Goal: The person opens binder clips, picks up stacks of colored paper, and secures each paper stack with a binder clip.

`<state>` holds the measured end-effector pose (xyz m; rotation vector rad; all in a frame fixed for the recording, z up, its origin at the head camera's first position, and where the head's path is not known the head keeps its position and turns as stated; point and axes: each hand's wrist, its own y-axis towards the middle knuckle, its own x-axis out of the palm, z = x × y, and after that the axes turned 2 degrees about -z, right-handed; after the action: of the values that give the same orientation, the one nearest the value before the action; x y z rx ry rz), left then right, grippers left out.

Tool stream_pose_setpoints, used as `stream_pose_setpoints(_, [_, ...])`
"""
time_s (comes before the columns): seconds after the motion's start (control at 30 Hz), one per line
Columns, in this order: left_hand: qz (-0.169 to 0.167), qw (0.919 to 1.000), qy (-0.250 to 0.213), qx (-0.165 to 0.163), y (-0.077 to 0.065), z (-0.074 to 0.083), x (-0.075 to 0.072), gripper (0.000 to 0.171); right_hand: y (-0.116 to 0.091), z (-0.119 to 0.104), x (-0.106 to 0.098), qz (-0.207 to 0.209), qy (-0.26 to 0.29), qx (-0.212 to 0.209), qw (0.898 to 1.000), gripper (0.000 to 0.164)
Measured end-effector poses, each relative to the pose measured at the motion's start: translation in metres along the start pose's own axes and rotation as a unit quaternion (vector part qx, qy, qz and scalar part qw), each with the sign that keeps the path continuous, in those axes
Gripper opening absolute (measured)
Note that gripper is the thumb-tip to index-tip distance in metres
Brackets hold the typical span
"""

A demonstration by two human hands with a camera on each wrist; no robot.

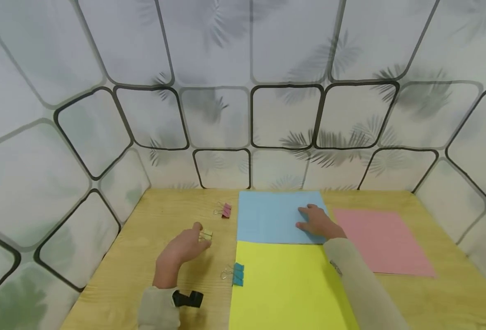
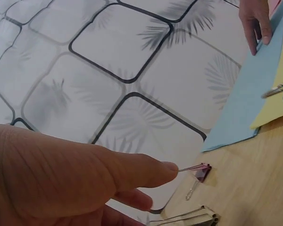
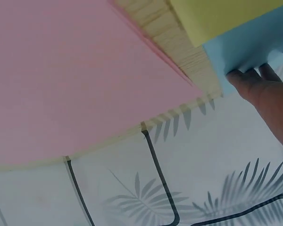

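Note:
My left hand [image 1: 182, 245] is over the table's left half, thumb and index finger apart on either side of a yellow binder clip [image 1: 206, 234]. In the left wrist view this clip [image 2: 205, 217] shows at the bottom, with the hand [image 2: 61, 174] above it. A pink binder clip [image 1: 226, 210] lies just beyond. My right hand [image 1: 319, 222] rests with spread fingers on blue paper [image 1: 267, 215]. In front of that is yellow paper [image 1: 284, 284], with a teal binder clip [image 1: 238, 274] at its left edge.
Pink paper [image 1: 387, 240] lies on the wooden table [image 1: 123, 275] to the right of the blue and yellow paper. Patterned fabric walls [image 1: 284, 114] close off the back and both sides. A black band [image 1: 188, 299] is round the left wrist.

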<state>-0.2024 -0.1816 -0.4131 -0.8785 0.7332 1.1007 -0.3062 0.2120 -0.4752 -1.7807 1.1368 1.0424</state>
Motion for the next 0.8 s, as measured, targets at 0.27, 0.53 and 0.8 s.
stream_pose_setpoints(0.27, [0.009, 0.9994, 0.027, -0.019, 0.013, -0.006, 0.006, 0.057, 0.008, -0.005, -0.007, 0.002, 0.027, 0.065, 0.998, 0.065])
stream_pose_setpoints(0.53, [0.02, 0.9992, 0.029, -0.016, 0.013, -0.015, 0.008, 0.052, 0.012, 0.001, -0.008, 0.016, 0.083, 0.108, 0.991, 0.05])
stream_pose_setpoints(0.8, [0.055, 0.9977, 0.026, -0.031, 0.007, -0.016, 0.013, 0.055, 0.008, -0.009, -0.01, 0.071, 0.181, 0.193, 0.962, 0.051])
